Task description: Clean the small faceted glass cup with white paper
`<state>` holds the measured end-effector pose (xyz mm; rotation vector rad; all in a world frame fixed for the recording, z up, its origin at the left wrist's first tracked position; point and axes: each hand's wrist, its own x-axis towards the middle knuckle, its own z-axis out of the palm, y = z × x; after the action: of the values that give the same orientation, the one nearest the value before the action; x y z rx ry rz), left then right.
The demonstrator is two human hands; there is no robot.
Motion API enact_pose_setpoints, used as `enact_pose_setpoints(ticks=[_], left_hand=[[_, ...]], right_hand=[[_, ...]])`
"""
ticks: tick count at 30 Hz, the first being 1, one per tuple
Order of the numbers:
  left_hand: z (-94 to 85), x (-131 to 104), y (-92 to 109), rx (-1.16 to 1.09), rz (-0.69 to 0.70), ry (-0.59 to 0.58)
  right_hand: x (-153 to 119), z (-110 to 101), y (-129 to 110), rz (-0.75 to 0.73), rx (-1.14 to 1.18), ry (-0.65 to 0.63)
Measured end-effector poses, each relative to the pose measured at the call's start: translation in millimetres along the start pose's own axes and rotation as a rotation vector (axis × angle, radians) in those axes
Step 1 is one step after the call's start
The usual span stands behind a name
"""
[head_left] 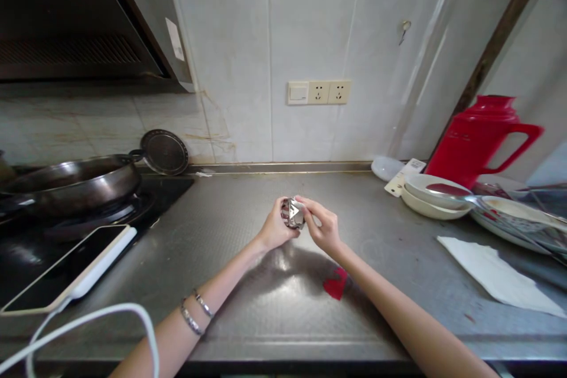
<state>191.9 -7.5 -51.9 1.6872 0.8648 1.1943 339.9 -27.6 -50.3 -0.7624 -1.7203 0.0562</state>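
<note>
My left hand (273, 225) is wrapped round a small, round, shiny silver-and-dark object (292, 214) with a pale triangular patch on its face. I cannot make out exactly what this object is. My right hand (324, 225) is closed, its thumb and fingertips pinching at the upper right edge of the same object. Both hands are above the middle of the metal countertop (239, 201). Below my right wrist lies a torn red scrap (335, 283) on the counter.
On the left, a pan (84, 186) sits on the black stove beside a phone (66, 271) with a white cable (110, 308). A red thermos jug (478, 139), stacked bowls (436, 198), a patterned plate (491, 225) and a white paper napkin (498, 277) are at right.
</note>
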Motion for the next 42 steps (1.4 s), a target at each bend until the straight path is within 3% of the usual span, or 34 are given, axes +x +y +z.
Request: enact_pose_setpoints(ticks=[3, 6, 14, 21, 23, 28, 30, 38, 42], left_hand=[[0.3, 1, -1, -0.038, 0.033, -0.016], [3.0, -1, -1, -0.033, 0.094, -0.032], [4.5, -5, 2, 0.089, -0.013, 0.014], [1.0, 1, -5, -0.056, 0.025, -0.025], [1.6, 0, -6, -0.049, 0.032, -0.029], [3.6, -1, 0, -0.029, -0.073, 0.057], [4.5, -1, 3, -0.092, -0.111, 0.084], [6.4, 0, 5, -0.259, -0.209, 0.077], [5.8, -2, 10, -0.259, -0.252, 0.083]], right_hand=[[-2, 1, -2, -0.142, -0.003, -0.085], [-1, 3, -3, -0.175, 0.006, -0.138], [5, 1, 4, 0.235, 0.048, 0.005], [3, 0, -6, -0.031, 0.055, -0.044], [4, 0, -8, -0.043, 0.075, -0.051], [8, 3, -3, 0.275, 0.165, 0.031], [9, 5, -2, 0.331, 0.192, 0.035], [5, 2, -9, 0.039, 0.088, -0.043], [6, 2, -6, 0.106, 0.103, -0.011]])
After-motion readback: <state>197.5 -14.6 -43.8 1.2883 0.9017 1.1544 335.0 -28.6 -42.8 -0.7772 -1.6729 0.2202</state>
